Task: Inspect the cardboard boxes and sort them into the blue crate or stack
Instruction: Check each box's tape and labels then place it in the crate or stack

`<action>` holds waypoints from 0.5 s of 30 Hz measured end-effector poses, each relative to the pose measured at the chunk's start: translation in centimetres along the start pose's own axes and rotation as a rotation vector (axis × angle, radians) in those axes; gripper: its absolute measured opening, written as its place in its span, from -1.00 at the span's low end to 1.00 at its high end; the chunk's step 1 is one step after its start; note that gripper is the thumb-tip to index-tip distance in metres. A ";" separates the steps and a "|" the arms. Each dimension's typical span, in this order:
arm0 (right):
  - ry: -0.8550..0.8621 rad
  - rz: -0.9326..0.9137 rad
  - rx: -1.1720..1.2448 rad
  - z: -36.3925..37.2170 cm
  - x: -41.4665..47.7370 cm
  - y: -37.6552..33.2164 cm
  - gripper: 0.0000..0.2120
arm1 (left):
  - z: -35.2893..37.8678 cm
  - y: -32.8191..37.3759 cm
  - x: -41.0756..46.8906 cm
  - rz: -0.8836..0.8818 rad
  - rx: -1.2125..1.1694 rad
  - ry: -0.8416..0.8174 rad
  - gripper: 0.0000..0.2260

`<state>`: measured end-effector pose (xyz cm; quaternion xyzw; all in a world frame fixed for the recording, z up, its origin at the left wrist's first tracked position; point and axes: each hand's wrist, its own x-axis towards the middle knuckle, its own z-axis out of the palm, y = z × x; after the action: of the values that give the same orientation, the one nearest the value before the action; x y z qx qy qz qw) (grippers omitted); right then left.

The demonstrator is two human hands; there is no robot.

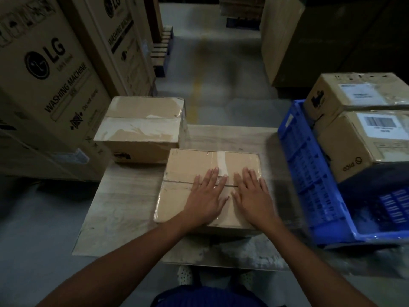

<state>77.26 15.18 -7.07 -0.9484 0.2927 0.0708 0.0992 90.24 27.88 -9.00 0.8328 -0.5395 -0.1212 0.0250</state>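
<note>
Resting flat on taped box (199, 173), left hand (204, 196), right hand (254, 196)

A low, pale, worn table (124, 209) carries three things. A taped cardboard box (194, 173) lies at its middle. Beyond that box, to the left, sits a second taped box (141, 127). To its right a blue crate (309, 173) rests on the table's edge.
</note>
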 end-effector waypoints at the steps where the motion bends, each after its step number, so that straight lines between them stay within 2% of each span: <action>1: 0.011 0.002 -0.008 0.4 -0.1 0.0 -0.38 | 0.2 0.0 0.0 -0.006 0.004 -0.001 -0.32; 7: 0.002 0.004 -0.007 0.3 0.6 0.4 -0.42 | -0.1 -0.1 0.6 -0.009 0.002 -0.027 -0.40; 11: -0.020 0.006 0.062 0.2 -1.0 -0.9 -0.33 | -0.2 -1.5 -1.4 0.015 -0.019 0.005 -0.33; 15: -0.065 0.003 0.064 1.2 -3.3 -1.8 -0.20 | 0.9 -2.7 -3.7 -0.081 0.008 -0.022 -0.31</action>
<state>75.48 18.74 -7.34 -0.9414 0.2930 0.0925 0.1389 90.97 32.40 -9.72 0.8526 -0.5062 -0.1293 0.0109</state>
